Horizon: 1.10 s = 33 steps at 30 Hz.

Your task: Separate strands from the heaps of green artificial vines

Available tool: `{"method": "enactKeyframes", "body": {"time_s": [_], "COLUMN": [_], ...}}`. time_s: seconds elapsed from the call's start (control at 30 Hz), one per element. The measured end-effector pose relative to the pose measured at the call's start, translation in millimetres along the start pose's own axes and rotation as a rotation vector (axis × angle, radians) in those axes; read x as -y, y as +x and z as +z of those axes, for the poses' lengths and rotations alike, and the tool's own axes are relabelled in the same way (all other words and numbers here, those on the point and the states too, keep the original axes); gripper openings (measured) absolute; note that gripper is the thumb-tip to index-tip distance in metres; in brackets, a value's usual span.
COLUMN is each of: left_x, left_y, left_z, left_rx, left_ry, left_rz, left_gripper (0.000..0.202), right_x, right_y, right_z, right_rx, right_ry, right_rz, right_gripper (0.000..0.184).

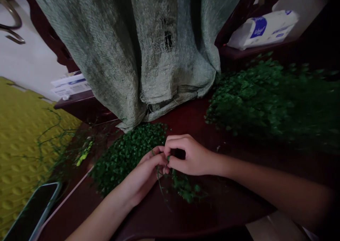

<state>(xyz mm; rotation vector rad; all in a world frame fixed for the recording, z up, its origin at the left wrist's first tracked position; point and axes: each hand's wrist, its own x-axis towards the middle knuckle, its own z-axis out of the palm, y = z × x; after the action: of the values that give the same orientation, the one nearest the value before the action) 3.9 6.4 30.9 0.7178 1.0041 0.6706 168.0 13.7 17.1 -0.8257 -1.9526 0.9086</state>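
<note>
My left hand [145, 175] and my right hand [187, 156] meet over the dark wooden table [212, 202], fingertips pinched together on a small green leafy sprig [183, 186] that trails down toward me. Both hands are closed around its stem. Just left of them lies a flat pile of small round green leaves [127, 152]. A bigger heap of leafy green sprigs [265, 95] sits to the right, beyond my right forearm.
A grey-green woven sack [148, 46] stands behind the piles. A phone [34, 212] lies at the table's left corner near bare thin stems [55, 141]. A tissue pack [262, 28] rests on a shelf at back right. Yellow floor matting [18, 138] lies left.
</note>
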Motion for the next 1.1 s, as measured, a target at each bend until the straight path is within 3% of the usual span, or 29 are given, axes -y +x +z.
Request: {"method": "enactKeyframes", "body": {"time_s": [0.5, 0.87, 1.1], "left_x": [12.2, 10.7, 5.0], "left_y": [-3.6, -4.5, -0.8], "left_z": [7.2, 10.7, 1.0], "left_rx": [-0.029, -0.008, -0.009], "left_ry": [0.217, 0.266, 0.152], "left_rz": [0.137, 0.169, 0.057], "left_gripper": [0.021, 0.021, 0.009], "right_x": [5.6, 6.6, 6.5], "right_y": [-6.5, -6.0, -6.3], "right_z": [0.0, -0.3, -4.1], "right_rx": [0.122, 0.14, 0.06], "right_ry": [-0.412, -0.407, -0.28], "right_rz": [-0.17, -0.162, -0.145], "right_gripper": [0.009, 0.009, 0.015]}}
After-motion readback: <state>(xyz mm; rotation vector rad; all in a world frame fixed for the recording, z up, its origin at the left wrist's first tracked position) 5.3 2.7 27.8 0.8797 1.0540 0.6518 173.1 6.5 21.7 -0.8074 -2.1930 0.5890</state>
